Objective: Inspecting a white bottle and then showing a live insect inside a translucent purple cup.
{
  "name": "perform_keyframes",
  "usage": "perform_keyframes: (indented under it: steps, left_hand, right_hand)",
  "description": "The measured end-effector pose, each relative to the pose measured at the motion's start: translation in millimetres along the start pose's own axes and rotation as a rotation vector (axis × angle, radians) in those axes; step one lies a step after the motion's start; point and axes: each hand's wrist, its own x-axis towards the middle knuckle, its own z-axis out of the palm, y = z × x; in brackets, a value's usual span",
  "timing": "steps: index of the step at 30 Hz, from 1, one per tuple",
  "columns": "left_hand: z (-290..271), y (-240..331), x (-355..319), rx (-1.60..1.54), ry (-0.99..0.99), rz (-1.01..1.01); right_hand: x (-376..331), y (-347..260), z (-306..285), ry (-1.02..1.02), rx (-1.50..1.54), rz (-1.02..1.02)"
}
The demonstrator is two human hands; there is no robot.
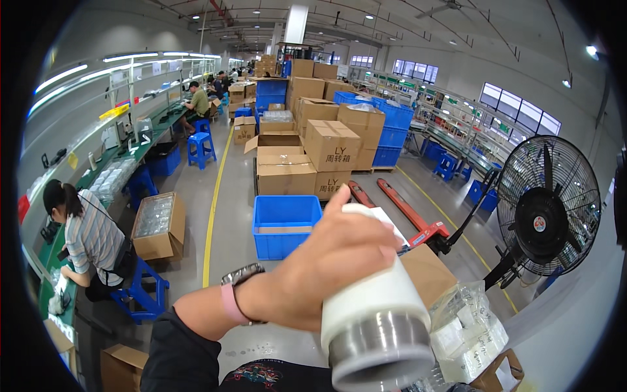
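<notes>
left hand (336, 261): closed around a white cylinder (375, 294), lower center of frame, fingers wrapped over its upper part, thumb pointing up. cylinder is tilted, near end aimed at bottom edge; metallic band (379, 336) round that end, then a pale rim (385, 368) with a dark hollow inside. wrist has a watch (243, 274) on a pink strap (234, 302), black sleeve (183, 356) below. right hand: out of frame, can't tell its state.

around it: 1 blue bin (281, 247) on the floor just left of the hand, center of frame. clear bag (467, 333) with handwriting on it at lower right, just beside the cylinder in view. black fan (542, 215) at right, red pallet truck (408, 215) between fan and bin, 2 forks visible. stacked cartons (330, 147) at upper center, stacked blue crates (392, 137) right of them.

left side: 1 co-worker (91, 228) in a striped top at a green bench (168, 117), on a blue stool (140, 294); open carton (171, 228) of clear packs nearby. yellow line (219, 196) runs up the floor.
</notes>
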Motion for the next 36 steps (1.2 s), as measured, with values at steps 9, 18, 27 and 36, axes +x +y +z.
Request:
perform_keyframes:
  steps: [9, 18, 27, 36]
  left_hand:
    - [12, 32, -4, -0.002, 0.058, -0.001]
    - [10, 55, -3, 0.013, -0.020, -0.092]
    - [20, 67, -12, -0.127, -0.043, -0.250]
    - [4, 75, 5, 0.113, -0.018, -0.031]
  right_hand:
    - [-1, 8, -15, 0.037, 0.049, 0.083]
    - [-3, 14, -26, 0.017, 0.029, 0.119]
    - [-6, 14, -27, 0.027, 0.009, 0.146]
    - [3, 15, -20, 0.020, 0.025, 0.161]
